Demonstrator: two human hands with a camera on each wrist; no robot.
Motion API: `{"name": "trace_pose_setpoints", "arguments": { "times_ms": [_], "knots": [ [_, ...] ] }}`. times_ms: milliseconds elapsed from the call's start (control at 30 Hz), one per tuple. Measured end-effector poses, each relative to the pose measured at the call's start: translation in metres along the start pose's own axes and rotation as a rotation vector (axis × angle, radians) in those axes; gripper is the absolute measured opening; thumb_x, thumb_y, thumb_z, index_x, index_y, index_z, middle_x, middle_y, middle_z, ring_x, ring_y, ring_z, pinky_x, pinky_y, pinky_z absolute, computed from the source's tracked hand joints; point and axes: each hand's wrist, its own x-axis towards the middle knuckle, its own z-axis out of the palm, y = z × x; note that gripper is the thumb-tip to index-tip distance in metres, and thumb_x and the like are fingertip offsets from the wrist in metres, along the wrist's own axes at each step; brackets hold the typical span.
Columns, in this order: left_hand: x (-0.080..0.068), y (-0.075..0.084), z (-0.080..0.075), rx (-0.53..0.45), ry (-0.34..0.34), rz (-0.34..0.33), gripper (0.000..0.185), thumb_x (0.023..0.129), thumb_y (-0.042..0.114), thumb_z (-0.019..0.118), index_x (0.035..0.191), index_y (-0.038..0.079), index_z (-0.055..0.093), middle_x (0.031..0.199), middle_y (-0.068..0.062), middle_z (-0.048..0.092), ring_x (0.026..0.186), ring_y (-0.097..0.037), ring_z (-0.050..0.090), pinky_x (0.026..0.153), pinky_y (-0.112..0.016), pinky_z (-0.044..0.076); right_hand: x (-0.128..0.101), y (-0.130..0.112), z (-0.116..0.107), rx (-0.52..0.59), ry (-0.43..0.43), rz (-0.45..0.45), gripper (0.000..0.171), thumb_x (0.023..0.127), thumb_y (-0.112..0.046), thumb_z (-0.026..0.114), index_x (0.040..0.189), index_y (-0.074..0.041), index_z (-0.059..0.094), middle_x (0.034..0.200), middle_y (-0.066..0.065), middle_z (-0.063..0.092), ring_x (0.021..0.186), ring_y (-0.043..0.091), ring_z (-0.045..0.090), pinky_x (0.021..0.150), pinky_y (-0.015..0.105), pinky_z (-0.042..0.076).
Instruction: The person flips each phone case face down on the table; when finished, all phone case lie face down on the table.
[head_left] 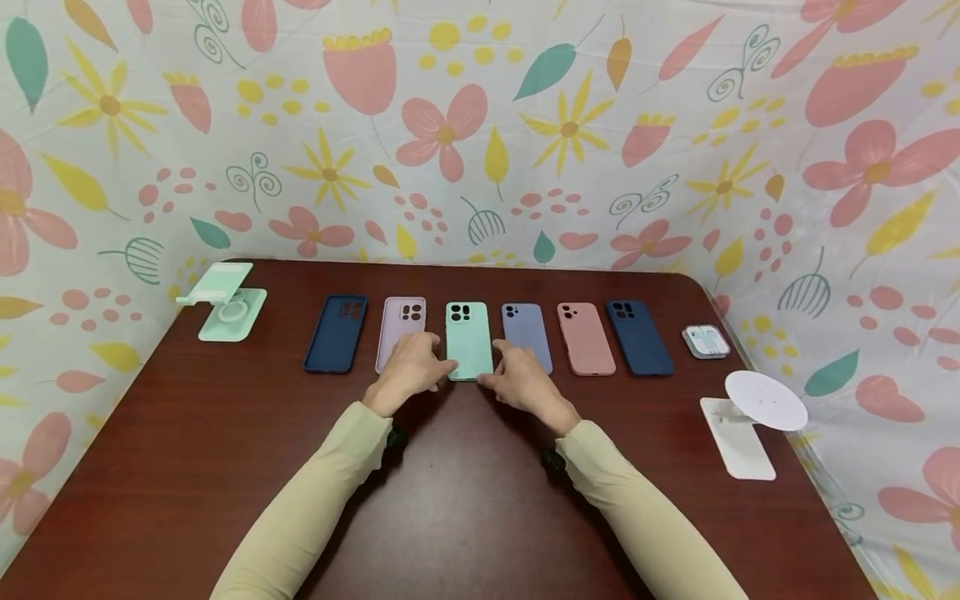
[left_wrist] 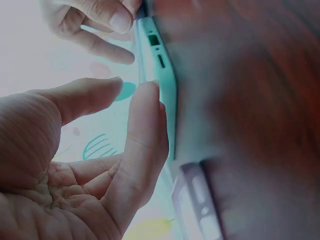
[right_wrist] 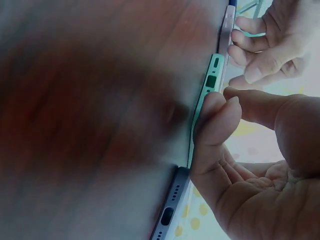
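Left hand [head_left: 407, 367] and right hand [head_left: 523, 380], apart with fingers extended, touched the near corners of the mint-green silicone phone case [head_left: 468, 339], flat on the dark wooden table [head_left: 465, 492], third from left in a row of six.

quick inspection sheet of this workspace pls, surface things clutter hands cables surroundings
surface: dark brown table, cases in a row along its far part
job's things: mint phone case lies flat, third from left in a row of six, between the lilac case and the lavender case
clutter: navy case, pink case, second navy case, mint stand, white stand, boxed earphones
hands: left hand fingers touch the mint case's left edge; right hand fingers touch its right edge near the bottom
cables: nothing seen
surroundings: floral cloth backdrop on three sides
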Motion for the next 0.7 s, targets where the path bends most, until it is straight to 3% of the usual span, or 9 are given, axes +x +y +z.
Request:
{"name": "trace_pose_setpoints", "arguments": {
  "times_ms": [133,333,567,700],
  "knots": [
    [-0.004,-0.002,-0.01,-0.008,-0.007,0.0,0.066,0.093,0.031,0.072,0.148,0.003,0.049,0.073,-0.005,0.076,0.061,-0.017,0.074,0.09,-0.039,0.059,-0.002,-0.007,0.003,0.002,0.03,-0.027,0.075,0.092,-0.029,0.074,0.153,-0.004,0.038,0.07,-0.001,0.068,0.056,0.01,0.065,0.068,0.025,0.053],
    [-0.009,-0.009,-0.025,-0.008,0.009,0.003,0.063,0.092,0.033,0.073,0.145,0.005,0.052,0.08,-0.005,0.077,0.061,-0.015,0.074,0.095,-0.043,0.057,-0.002,-0.023,0.012,0.057,0.039,-0.072,0.074,0.092,-0.032,0.075,0.151,-0.003,0.041,0.066,-0.003,0.068,0.054,0.01,0.064,0.061,0.024,0.052],
    [-0.013,-0.026,-0.042,-0.01,0.034,0.001,0.063,0.091,0.028,0.075,0.144,0.003,0.053,0.095,-0.012,0.079,0.059,-0.012,0.073,0.07,-0.033,0.061,0.002,-0.04,0.026,0.128,0.003,-0.132,0.071,0.092,-0.031,0.075,0.15,-0.004,0.044,0.069,0.001,0.07,0.052,0.012,0.065,0.054,0.028,0.054],
    [-0.015,-0.039,-0.052,0.033,0.045,0.0,0.062,0.091,0.028,0.074,0.144,0.003,0.053,0.106,-0.017,0.077,0.059,-0.013,0.074,0.071,-0.034,0.061,0.006,-0.048,0.035,0.137,-0.018,-0.146,0.071,0.092,-0.03,0.074,0.15,-0.004,0.043,0.072,0.003,0.072,0.053,0.011,0.065,0.054,0.027,0.054]
  ]
}}
